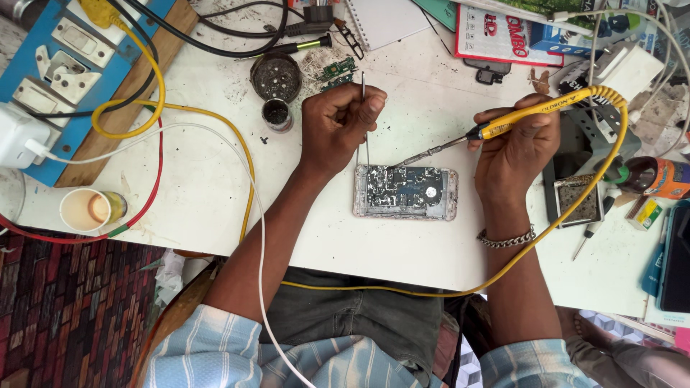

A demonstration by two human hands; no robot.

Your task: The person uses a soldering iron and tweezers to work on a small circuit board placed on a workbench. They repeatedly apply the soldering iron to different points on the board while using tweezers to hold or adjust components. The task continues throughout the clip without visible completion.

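An opened phone with its circuit board bared lies flat near the middle of a white worktable, just in front of the seated person. The left hand hovers over the phone's upper left corner, fingers closed around thin metal tweezers held upright, tips pointing down to the board. The right hand sits just right of the phone, fingers wrapped around a yellow-handled soldering iron, whose slim metal tip slants down and left to the top edge of the board. A yellow cable loops from the iron round the right wrist, which wears a metal chain bracelet, and runs across the person's lap. The table is stained and cluttered: a round dark tin and a smaller pot stand behind the left hand, a blue switchboard on a wooden board fills the far left corner, and a paper cup with pale drink sits at the left edge. Red, white, yellow and black wires cross the surface. A patterned dark red rug covers the floor at left
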